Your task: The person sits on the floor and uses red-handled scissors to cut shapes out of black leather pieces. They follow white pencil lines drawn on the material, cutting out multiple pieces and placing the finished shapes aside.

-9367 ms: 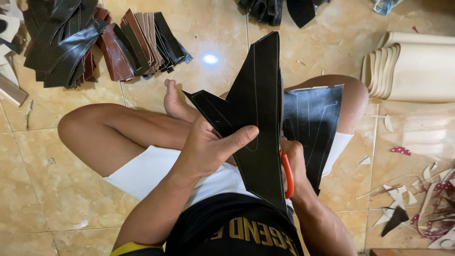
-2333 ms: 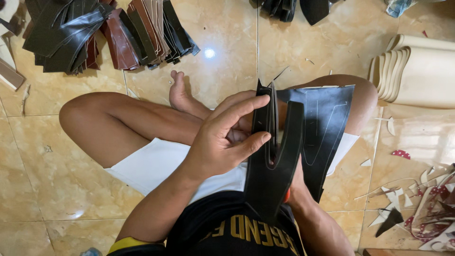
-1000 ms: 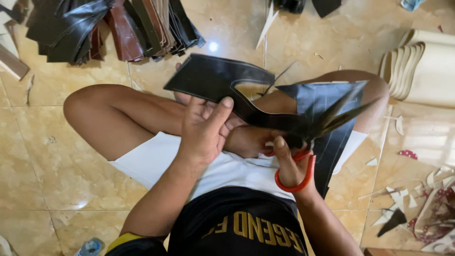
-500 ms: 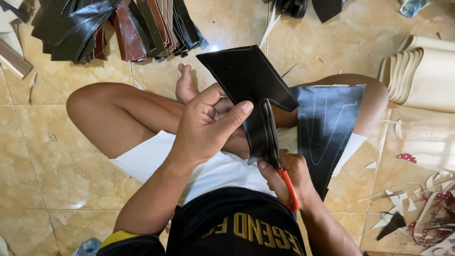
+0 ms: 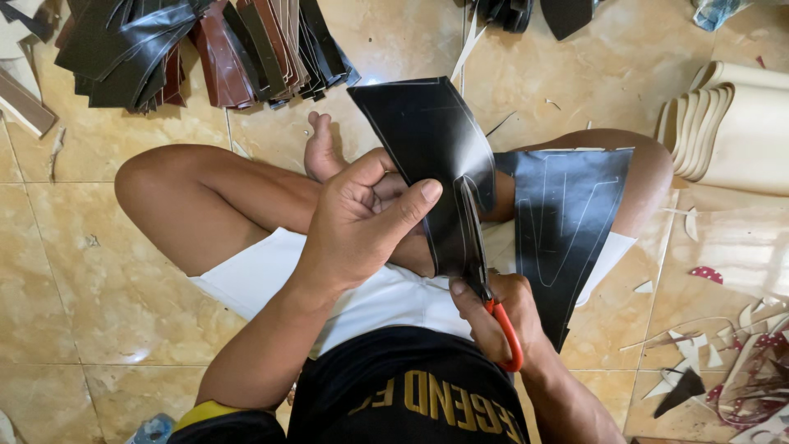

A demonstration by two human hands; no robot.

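Note:
I sit cross-legged on a tiled floor. My left hand [image 5: 362, 218] grips a black leather sheet [image 5: 431, 140] marked with thin pale outlines, thumb pressed on its face. My right hand [image 5: 497, 321] is shut on red-handled scissors [image 5: 493, 296], whose blades run up into the lower edge of that sheet. A second black marked sheet [image 5: 567, 222] is draped over my right knee, beside the scissors.
A pile of black and brown leather strips [image 5: 197, 45] lies on the floor at top left. Cream rolled sheets [image 5: 731, 123] sit at the right. Offcuts and scraps [image 5: 723, 362] litter the lower right floor. More dark pieces [image 5: 534, 12] lie at the top edge.
The black sheet was turned from lying sideways to standing up in my left hand. The scissors' blades have moved up into its lower edge.

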